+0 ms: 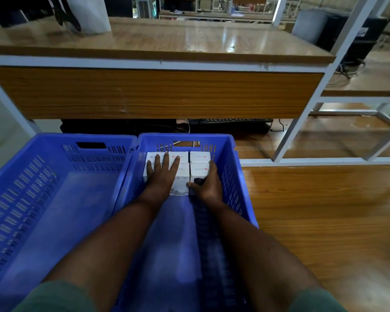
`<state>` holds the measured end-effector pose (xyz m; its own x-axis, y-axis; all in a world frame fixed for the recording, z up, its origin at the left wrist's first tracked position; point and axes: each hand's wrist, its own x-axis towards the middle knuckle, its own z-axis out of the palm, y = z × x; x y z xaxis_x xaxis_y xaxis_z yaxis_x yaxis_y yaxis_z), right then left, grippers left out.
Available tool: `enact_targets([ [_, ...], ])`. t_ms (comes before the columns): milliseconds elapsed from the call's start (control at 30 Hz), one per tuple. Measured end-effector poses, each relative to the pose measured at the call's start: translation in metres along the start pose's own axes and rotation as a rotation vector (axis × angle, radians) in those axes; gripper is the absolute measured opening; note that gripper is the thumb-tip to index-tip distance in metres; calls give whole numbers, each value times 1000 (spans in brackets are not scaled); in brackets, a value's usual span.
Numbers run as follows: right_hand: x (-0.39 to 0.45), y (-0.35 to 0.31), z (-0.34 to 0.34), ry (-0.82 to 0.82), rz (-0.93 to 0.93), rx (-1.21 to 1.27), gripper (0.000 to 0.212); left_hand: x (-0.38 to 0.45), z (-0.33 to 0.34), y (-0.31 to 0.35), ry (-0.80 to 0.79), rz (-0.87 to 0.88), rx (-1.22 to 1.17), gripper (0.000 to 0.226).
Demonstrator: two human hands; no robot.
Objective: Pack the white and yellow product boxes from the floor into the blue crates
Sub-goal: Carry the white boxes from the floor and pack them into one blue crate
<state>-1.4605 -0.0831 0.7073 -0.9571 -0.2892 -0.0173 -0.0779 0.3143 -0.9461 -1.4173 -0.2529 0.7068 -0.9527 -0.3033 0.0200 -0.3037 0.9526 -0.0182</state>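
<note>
White product boxes sit packed in rows at the far end of the right blue crate, pressed up against its slotted end wall. My left hand lies flat on top of the left boxes, fingers straight and spread. My right hand curls round the nearest box on the right side, thumb on its near face, fingers down its outer side by the crate wall. Both hands are close together, a box-width gap between them. Just beside this crate on the left, touching rim to rim, stands a second blue crate. Both rest on a glossy wood-pattern floor. Ahead of me runs a wooden tabletop on a white metal frame, a white roll standing at its left end. Under it lie a black keyboard and some cables.
</note>
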Motion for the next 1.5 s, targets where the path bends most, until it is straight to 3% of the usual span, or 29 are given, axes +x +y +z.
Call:
enact_targets([
  [167,5,1,3,1,9,-8,100,-1,-6,2,-30,-13,3,103],
  [400,2,-6,-1,12,17,-220,143,-12,-19,-1,-76,-21,-31,119],
  [500,0,-18,-8,13,24,-317,142,-21,-29,-3,-26,24,-2,124],
  [567,-5,-30,-12,62,-70,-407,122,-27,-40,-4,17,46,-8,120],
  [600,-10,-38,-13,100,-141,-436,101,-30,-47,-4,38,48,-20,112],
  [700,-38,-65,-10,202,-328,-388,34,-42,-69,-7,218,79,-116,71],
  [767,-65,-83,-4,183,-392,-283,18,-57,-80,-13,343,114,-274,46],
  [900,-110,-109,13,84,-501,-168,16,-98,-109,-29,369,119,-543,27],
  [1000,-145,-130,22,-1,-553,-86,16,-139,-123,-45,426,76,-611,31],
  [1167,-212,-164,25,-153,-639,88,13,-230,-146,-71,646,-63,-713,25],
  [1333,-293,-185,32,-531,-758,158,15,-366,-140,-74,831,-292,-835,25],
  [1500,-394,-163,91,-944,-601,301,11,-515,-90,-67,864,-623,-816,19],
])
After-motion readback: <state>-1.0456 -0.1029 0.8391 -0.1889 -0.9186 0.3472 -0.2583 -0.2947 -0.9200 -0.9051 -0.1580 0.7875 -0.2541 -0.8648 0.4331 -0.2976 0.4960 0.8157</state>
